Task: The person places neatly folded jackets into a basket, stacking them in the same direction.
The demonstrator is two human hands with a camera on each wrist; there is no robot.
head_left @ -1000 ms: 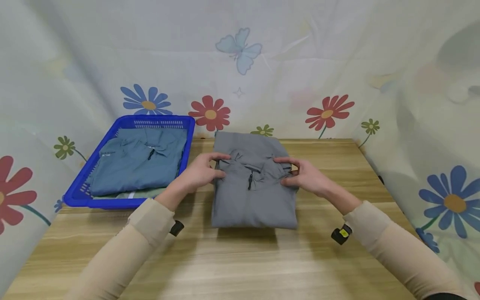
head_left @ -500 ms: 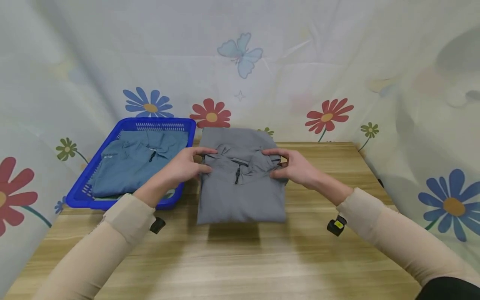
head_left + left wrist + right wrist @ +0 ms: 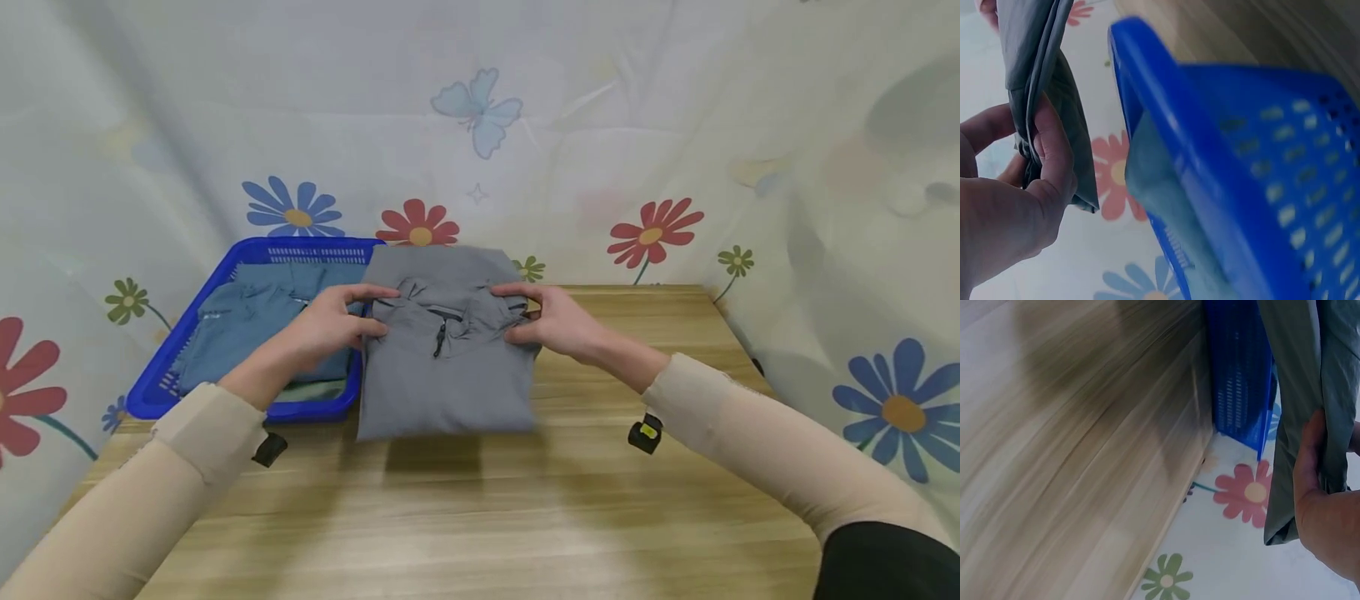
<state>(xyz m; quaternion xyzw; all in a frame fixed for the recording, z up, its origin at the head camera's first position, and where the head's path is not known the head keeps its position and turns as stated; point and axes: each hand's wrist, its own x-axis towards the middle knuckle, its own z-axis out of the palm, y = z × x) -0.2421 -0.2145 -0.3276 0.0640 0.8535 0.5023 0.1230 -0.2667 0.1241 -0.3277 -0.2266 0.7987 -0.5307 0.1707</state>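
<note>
A folded grey shirt [image 3: 450, 383] with a short black zip at its collar is held up over the table, its shadow falling beneath. My left hand [image 3: 330, 323] grips its left side, thumb and fingers around the folded layers. On the opposite side my right hand [image 3: 558, 323] pinches the cloth the same way. In the left wrist view the shirt [image 3: 1035, 56] hangs beside the blue basket's rim. The blue plastic basket [image 3: 161, 379] holds a folded blue shirt [image 3: 232, 333], and the grey shirt's left edge overlaps the basket's right side in the head view.
The wooden table [image 3: 570, 517] runs out toward the front and right of the basket. A flower-printed cloth [image 3: 570, 167] hangs behind and at both sides. Under the blue shirt a pale green garment [image 3: 318, 390] shows at the basket's front.
Both hands have carried the folded grey shirt leftward and slightly away, from the middle of the table to the basket's right edge. The basket has stayed in place.
</note>
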